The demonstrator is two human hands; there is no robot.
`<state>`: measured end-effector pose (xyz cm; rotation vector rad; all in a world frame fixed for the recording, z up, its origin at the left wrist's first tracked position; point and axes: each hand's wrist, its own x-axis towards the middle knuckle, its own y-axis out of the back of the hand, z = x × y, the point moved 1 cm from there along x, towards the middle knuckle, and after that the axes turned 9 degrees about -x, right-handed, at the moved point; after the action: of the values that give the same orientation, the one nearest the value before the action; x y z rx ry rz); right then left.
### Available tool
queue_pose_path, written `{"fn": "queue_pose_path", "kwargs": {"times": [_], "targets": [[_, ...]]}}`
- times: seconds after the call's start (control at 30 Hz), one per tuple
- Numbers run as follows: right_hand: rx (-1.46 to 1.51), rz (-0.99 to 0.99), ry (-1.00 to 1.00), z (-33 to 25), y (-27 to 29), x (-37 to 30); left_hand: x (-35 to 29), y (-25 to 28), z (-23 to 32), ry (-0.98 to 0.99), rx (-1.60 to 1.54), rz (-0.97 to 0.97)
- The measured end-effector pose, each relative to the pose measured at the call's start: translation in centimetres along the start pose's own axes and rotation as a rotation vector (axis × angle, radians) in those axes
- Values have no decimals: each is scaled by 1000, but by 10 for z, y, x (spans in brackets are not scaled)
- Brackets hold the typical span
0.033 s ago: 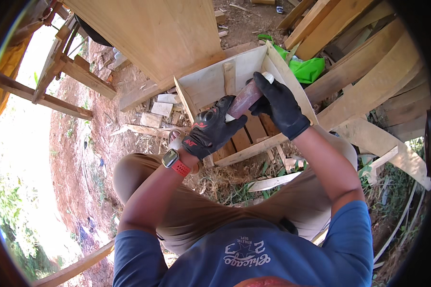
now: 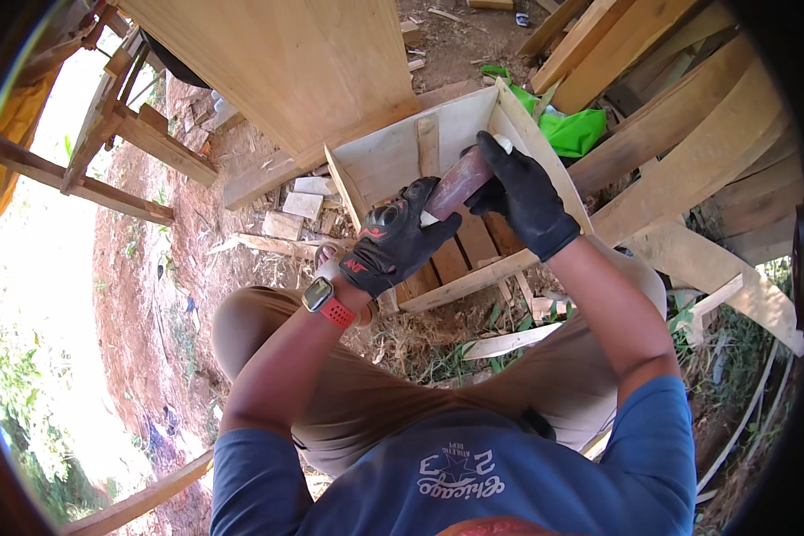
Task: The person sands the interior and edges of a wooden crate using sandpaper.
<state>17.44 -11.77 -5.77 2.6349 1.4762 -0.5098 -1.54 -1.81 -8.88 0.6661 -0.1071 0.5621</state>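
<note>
The left hand (image 2: 391, 234), in a black glove, is closed on the lower end of a reddish-brown piece (image 2: 458, 186) near the middle of the frame; the right hand (image 2: 525, 198), gloved in black too, is clamped on the piece's upper end — a pale tip shows at each end; the piece slants from lower left to upper right between the two hands, above an open wooden box (image 2: 542, 152); whether it touches the box cannot be told; the box has pale walls and spaced slats at its bottom, with a short wooden strip (image 2: 428, 146) against its far wall; a watch (image 2: 318, 294) on a red strap circles the left wrist; a broad wooden panel (image 2: 281, 71) fills the upper middle of the frame, its lower end just beside the box; a bright green bag (image 2: 577, 132) lies right of the box, near long planks (image 2: 679, 116) stacked across the upper right; small wood offcuts (image 2: 302, 204) lie left of the box on reddish ground — and a rough wooden frame (image 2: 156, 143) stands at the upper left.
</note>
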Motion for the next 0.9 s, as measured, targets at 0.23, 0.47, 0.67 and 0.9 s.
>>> {"fn": "queue_pose_path", "kwargs": {"times": [0.23, 0.47, 0.67, 0.9], "targets": [[-464, -22, -6, -18, 36, 17, 15, -2, 5, 42, -82, -5], [-264, -45, 36, -15, 38, 18, 34, 16, 13, 540, -655, -60], [26, -185, 263, -11, 33, 14, 31, 24, -20, 657, -977, 272], [403, -227, 267, -12, 60, 27, 26, 56, -66, 677, -840, 362]]}}
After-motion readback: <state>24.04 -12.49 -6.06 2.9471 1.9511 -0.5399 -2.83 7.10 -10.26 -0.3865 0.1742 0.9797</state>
